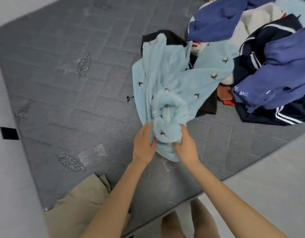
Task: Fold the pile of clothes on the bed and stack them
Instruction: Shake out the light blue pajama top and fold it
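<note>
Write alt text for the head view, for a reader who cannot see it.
The left hand and right hand grip the bunched near end of a light blue fleece garment with small dark motifs, trailing across a grey quilted mattress. An unfolded pile of clothes lies to the right; a beige garment lies at the near left corner.

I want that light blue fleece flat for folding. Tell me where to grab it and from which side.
Probably its near end, from the near side of the bed: the fleece is bunched there, where the left hand and right hand grip it, and its far end trails toward the pile. Pinching an edge in each hand and pulling apart should open it.
</note>
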A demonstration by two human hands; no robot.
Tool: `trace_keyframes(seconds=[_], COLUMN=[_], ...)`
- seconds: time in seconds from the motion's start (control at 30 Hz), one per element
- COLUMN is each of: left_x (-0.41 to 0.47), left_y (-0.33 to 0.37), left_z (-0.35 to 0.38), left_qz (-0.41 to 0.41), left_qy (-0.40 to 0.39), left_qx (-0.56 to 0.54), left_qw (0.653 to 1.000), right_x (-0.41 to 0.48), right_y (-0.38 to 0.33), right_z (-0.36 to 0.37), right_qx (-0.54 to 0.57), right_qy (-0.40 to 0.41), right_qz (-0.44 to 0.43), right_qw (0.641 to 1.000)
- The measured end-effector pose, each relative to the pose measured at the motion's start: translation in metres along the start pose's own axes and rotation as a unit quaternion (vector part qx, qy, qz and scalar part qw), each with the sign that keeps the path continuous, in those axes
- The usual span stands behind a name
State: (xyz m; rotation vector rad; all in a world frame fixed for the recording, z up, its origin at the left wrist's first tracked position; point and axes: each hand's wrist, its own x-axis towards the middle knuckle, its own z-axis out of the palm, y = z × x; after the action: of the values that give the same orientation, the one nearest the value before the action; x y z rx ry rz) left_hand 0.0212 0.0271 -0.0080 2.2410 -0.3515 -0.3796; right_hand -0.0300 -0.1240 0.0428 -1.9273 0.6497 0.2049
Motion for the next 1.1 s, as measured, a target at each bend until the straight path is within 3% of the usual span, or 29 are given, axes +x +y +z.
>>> trace_keyframes(seconds=[0.1,0.23,0.43,0.6,0.73,0.87,1.03,1.1], left_x=[0.022,0.016,-0.014,-0.025,-0.032,-0.045,-0.066,-0.073], left_y=[0.013,0.032,0.071,0.11,0.143,0.176,0.198,0.213], left_z=[-0.034,-0.076,-0.116,-0.151,-0.175,-0.194,-0.216,-0.225], left_qz=[-0.047,-0.048,-0.041,-0.049,-0.094,-0.156,-0.159,-0.121], left_qy=[-0.016,-0.052,0.057,0.131,0.09,0.037,-0.018,-0.014], left_qx=[-0.105,-0.14,-0.117,-0.155,-0.213,-0.204,-0.181,-0.205], left_qw=[0.993,0.988,0.991,0.978,0.968,0.966,0.97,0.971], right_x=[-0.012,-0.018,-0.02,-0.036,-0.054,-0.072,-0.096,-0.103], right_y=[-0.026,-0.065,-0.126,-0.194,-0.253,-0.296,-0.339,-0.353], right_z=[-0.007,-0.036,-0.082,-0.125,-0.15,-0.171,-0.203,-0.215], right_qx=[-0.072,-0.12,-0.09,0.021,0.068,0.075,0.107,0.126], right_qy=[-0.076,-0.158,-0.18,-0.208,-0.218,-0.248,-0.294,-0.331], right_qz=[-0.059,-0.106,-0.152,-0.201,-0.256,-0.264,-0.286,-0.293], right_qw=[0.993,0.974,0.968,0.957,0.939,0.929,0.906,0.888])
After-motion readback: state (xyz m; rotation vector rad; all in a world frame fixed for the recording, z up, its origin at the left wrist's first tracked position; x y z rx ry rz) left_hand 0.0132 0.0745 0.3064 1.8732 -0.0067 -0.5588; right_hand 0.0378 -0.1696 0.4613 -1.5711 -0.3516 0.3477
